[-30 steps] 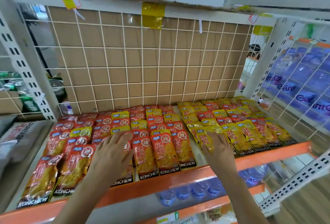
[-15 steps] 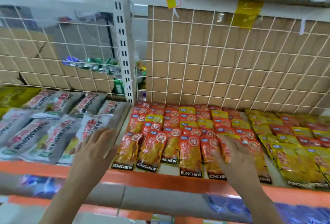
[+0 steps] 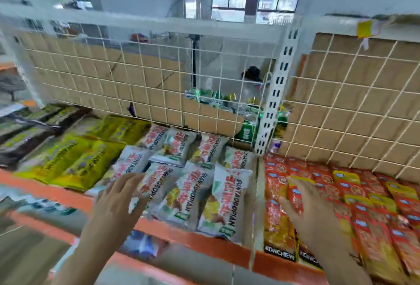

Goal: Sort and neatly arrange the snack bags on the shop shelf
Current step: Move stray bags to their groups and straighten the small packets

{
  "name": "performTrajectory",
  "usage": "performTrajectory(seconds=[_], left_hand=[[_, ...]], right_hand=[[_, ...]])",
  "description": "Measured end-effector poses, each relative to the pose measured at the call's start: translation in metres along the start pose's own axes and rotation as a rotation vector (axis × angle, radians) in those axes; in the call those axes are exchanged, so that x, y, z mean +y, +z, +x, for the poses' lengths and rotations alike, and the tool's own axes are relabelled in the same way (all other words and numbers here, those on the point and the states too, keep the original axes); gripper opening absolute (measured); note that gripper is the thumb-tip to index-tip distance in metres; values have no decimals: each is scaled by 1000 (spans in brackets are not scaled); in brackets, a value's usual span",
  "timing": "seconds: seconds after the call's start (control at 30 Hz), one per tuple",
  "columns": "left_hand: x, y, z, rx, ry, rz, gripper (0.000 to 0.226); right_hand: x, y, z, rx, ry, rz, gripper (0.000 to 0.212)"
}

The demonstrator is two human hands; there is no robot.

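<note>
On orange shelf [image 3: 204, 241] | eight white bags [image 3: 188, 194] (blurry count) | left hand [image 3: 118, 203], right hand [image 3: 311, 212]: fingers [image 3: 134, 178] spread, empty

Front open over orange shelf lip [image 3: 204, 242]; white wire grid [image 3: 136, 80] and white slotted upright [image 3: 276, 103] block rear; bare strip [image 3: 258, 194] between white foil bags [image 3: 181, 196] and red packets [image 3: 279, 196].

On the shelf [image 3: 204, 242], SHANYAOBOPIAN bags [image 3: 181, 196] lay left of KONCHEW packets [image 3: 277, 234]; what seemed more bags [image 3: 75, 159] lay farther left, wire grid [image 3: 136, 80] behind.
</note>
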State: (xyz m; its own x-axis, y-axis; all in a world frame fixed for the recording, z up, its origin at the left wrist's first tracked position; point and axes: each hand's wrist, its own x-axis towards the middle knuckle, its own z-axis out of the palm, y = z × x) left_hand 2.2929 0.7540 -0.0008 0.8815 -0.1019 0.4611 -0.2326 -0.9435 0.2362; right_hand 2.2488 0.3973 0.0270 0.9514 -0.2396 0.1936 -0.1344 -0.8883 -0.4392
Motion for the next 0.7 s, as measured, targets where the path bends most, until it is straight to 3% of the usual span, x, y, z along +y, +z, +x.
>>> performTrajectory(seconds=[0.3, 0.47, 0.7], left_hand=[[-88, -32, -13, -37, -122, 61, 49], [-86, -23, -10, -65, -146, 77, 36], [-59, 1, 26, -187, -119, 27, 45]], right_hand=[[-85, 44, 18, -84, -104, 82, 51], [-94, 53, 25, -66, -135, 69, 52], [-77, 56, 51, -76, -119, 139, 49]])
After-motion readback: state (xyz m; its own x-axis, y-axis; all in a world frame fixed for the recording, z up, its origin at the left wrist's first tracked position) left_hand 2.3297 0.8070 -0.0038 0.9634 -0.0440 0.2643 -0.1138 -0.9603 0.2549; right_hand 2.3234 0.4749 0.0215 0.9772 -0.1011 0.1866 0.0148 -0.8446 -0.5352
